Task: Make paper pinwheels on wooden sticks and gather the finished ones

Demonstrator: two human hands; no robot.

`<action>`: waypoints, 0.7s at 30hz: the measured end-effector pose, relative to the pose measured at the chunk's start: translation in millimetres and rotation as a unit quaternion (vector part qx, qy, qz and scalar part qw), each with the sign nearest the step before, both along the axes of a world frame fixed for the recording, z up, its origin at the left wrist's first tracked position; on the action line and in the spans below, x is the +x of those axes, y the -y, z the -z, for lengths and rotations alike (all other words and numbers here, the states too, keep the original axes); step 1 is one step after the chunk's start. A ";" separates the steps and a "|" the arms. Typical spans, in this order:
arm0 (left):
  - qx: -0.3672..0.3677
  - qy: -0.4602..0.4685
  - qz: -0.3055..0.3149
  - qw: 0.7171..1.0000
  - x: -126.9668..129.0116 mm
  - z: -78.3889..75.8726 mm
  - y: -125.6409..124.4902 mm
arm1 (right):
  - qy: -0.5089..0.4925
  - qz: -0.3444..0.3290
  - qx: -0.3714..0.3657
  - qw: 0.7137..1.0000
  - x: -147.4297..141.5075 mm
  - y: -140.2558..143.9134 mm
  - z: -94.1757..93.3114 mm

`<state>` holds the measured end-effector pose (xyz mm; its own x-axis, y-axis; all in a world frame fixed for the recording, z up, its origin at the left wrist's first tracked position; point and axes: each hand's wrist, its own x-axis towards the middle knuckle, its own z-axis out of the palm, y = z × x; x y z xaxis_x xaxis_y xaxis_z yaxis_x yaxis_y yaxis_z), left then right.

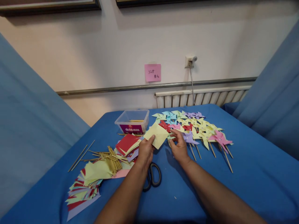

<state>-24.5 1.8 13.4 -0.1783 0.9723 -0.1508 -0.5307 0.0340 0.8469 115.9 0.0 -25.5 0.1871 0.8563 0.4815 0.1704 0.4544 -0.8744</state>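
On the table, a plastic box is set behind the paper squares; sticks are piled left of these, scissors are laid in front, and pinwheels are spread to the right.

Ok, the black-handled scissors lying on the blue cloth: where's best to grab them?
Take the black-handled scissors by the two handle loops, coming from above. The loops lie flat and exposed on the blue cloth between the forearms; the blade end is hidden under the left hand.
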 end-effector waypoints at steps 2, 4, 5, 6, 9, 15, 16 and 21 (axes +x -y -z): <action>-0.011 0.011 0.018 1.000 -1.9 -0.1 -0.4 | 0.099 -0.005 0.059 0.993 -0.6 2.8 -1.5; -0.011 0.022 0.036 0.999 -2.1 -0.1 -0.1 | 0.181 -0.017 0.085 0.980 -2.6 5.1 -2.4; -0.007 0.027 0.042 0.999 -1.9 0.0 0.0 | 0.210 -0.019 0.091 0.973 -3.8 6.1 -2.7; -0.002 0.029 0.046 0.999 -1.6 0.2 0.1 | 0.230 -0.019 0.095 0.968 -4.8 6.9 -3.0; 0.005 0.033 0.061 0.998 -0.9 1.2 -0.1 | 0.246 -0.007 0.109 0.963 -5.3 8.3 -4.9; 0.001 0.023 0.087 0.996 -0.9 7.1 -0.8 | 0.212 0.010 0.122 0.970 0.5 6.1 -8.0; -0.002 0.016 0.090 0.996 -0.8 8.3 -0.7 | 0.205 0.011 0.119 0.971 1.2 5.1 -7.9; -0.008 -0.009 0.102 0.995 0.6 10.3 0.7 | 0.180 0.004 0.085 0.980 2.4 0.1 -4.4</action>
